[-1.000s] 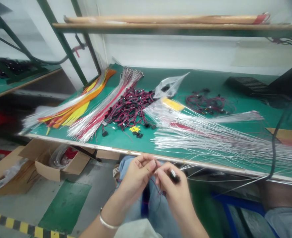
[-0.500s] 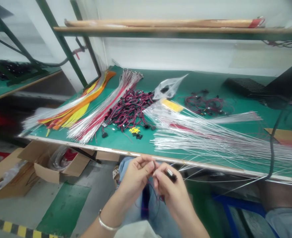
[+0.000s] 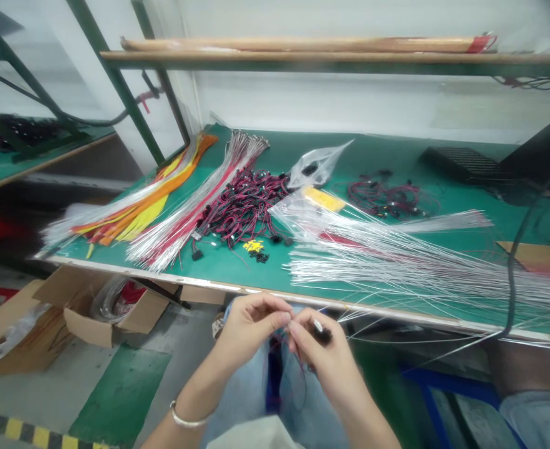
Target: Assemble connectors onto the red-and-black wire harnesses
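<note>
Below the bench's front edge, my left hand [image 3: 259,324] and my right hand [image 3: 315,343] meet with fingertips pinched together. The tiny piece between the left fingertips is too small to make out. A black connector [image 3: 322,333] with a pale end sticks out of my right hand's fingers, and thin dark and red wires [image 3: 299,368] hang from that hand over my lap. Beyond my hands, small yellow pieces [image 3: 253,246] and small black pieces [image 3: 259,256] lie near a heap of red-black wires with connectors [image 3: 251,199].
Bundles of white and red wires [image 3: 195,199] lie left, with orange and yellow sleeves [image 3: 163,193] beside them. More white wires [image 3: 396,262] overhang the front edge at right. A black cable [image 3: 513,274] hangs there. Cardboard boxes [image 3: 92,333] stand on the floor at left.
My left hand and forearm have shifted slightly left, with the wrist turned a little. The hanging wires have moved a bit. My right hand stays nearly in place.
</note>
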A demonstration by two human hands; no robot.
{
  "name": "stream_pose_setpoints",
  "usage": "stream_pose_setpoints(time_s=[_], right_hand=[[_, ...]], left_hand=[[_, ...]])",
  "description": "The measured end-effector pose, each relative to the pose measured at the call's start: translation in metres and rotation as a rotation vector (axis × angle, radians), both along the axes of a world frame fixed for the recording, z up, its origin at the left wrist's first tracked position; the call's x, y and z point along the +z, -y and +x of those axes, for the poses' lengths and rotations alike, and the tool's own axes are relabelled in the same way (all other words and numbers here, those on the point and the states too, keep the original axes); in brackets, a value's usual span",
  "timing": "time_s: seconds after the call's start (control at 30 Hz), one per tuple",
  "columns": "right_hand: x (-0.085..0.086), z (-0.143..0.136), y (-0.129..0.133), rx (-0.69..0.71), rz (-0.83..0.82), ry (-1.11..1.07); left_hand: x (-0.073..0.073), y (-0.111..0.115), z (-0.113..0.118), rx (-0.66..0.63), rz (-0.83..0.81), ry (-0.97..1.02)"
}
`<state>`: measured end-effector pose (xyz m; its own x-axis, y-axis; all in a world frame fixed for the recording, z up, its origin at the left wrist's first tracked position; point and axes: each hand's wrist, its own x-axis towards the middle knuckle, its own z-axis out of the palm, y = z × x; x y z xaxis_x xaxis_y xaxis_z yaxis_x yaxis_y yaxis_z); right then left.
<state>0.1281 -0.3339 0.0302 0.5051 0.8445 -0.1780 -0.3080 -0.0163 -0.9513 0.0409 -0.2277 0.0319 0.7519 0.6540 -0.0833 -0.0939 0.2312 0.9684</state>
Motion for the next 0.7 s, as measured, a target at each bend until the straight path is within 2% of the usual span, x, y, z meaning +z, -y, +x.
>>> stream_pose_setpoints(time_s=[0.1,0.2,0.3,0.4,0.47,0.53,0.6,0.63,0.7], right_hand=[[-0.005,0.000,-0.002,-0.068,0.012,-0.079],[-0.009,-0.001,-0.003,-0.094,0.068,-0.211],[-0.010,-0.001,-0.003,-0.052,0.053,-0.226],[-0.007,0.001,-0.004,0.036,-0.002,-0.132],[-0.005,0.003,-0.004,0.128,-0.001,-0.051],[-0.006,0.004,-0.005,0.283,0.013,-0.048],[-0.009,0.006,-0.004,0.458,0.036,-0.150],[-0.010,0.008,-0.004,0.531,0.060,-0.193],[-0.012,0.012,-0.001,0.627,0.137,-0.179]], left_hand=[[-0.002,0.002,0.000,0.030,0.089,-0.034],[-0.004,0.000,-0.003,-0.057,0.157,-0.077],[-0.002,-0.005,-0.009,-0.146,0.361,-0.098],[0.003,-0.007,-0.015,-0.089,0.653,-0.129],[0.006,-0.005,-0.018,-0.060,0.705,-0.129],[0.013,-0.004,-0.023,-0.077,0.559,-0.072],[0.025,-0.012,-0.034,-0.062,0.292,0.038],[0.034,-0.020,-0.042,-0.013,0.159,0.104],[0.057,-0.042,-0.063,0.185,-0.031,0.228]])
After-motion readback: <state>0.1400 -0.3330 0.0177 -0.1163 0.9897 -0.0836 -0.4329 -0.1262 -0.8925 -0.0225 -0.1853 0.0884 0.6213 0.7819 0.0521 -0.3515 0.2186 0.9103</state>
